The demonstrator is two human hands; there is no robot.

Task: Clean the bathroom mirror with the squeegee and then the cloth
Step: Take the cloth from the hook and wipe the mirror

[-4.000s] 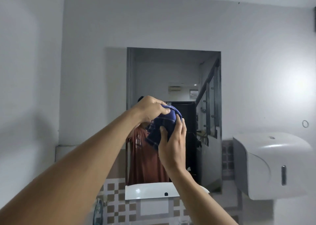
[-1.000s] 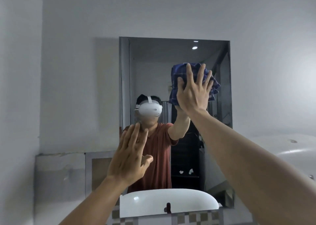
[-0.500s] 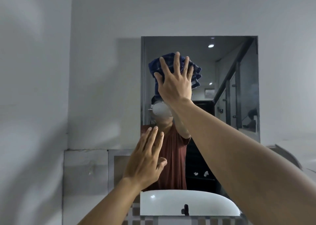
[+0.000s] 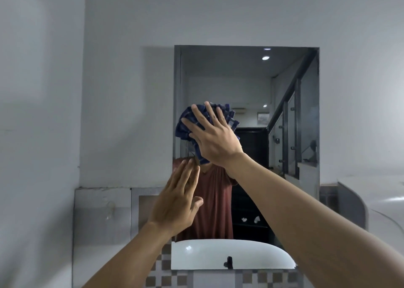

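Note:
A rectangular mirror (image 4: 247, 86) hangs on the white wall ahead. My right hand (image 4: 215, 139) presses a bunched blue checked cloth (image 4: 185, 123) flat against the mirror's left side at mid height, fingers straight and spread. My left hand (image 4: 177, 202) is raised below it near the mirror's lower left corner, fingers straight, holding nothing. Whether it touches the glass I cannot tell. No squeegee is in view.
A white basin shows reflected at the mirror's bottom edge (image 4: 229, 255). Checked tiles (image 4: 159, 272) run below. A white paper dispenser (image 4: 380, 202) juts from the wall at the right. A grey panel (image 4: 102, 211) sits left of the mirror.
My right hand has slid the cloth from the mirror's upper right across to the left and then downward. My left hand has stayed raised and open near the lower left.

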